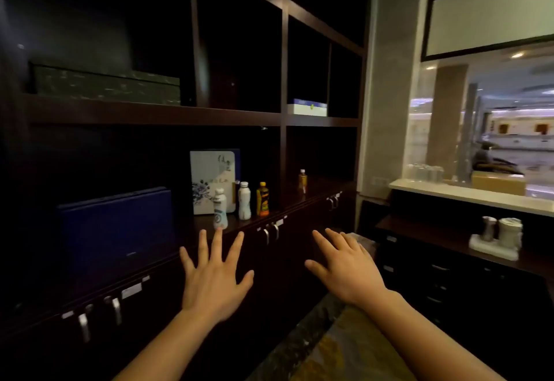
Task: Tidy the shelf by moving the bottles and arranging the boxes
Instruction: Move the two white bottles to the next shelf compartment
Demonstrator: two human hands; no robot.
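On the lower ledge of the dark wooden shelf [156, 112] stand two white bottles [220, 209] [244, 201], a yellow-orange bottle [263, 199] and, further right, a small amber bottle [302, 181]. A white box with blue flowers [211, 180] stands upright behind the white bottles. A large dark blue box [117, 227] leans at the left. A dark green patterned box [108, 85] lies on the shelf above, and a white-and-blue box [307, 108] lies at the upper right. My left hand [212, 278] is spread open just below the nearest white bottle. My right hand [344, 263] is open beside it, holding nothing.
Cabinet doors with metal handles [271, 232] run under the ledge. To the right, a lower dark counter holds a white tray with two canisters [496, 236]. A white sill with glasses [425, 172] and a cardboard box [499, 183] sits below a window. Patterned carpet [323, 347] is underfoot.
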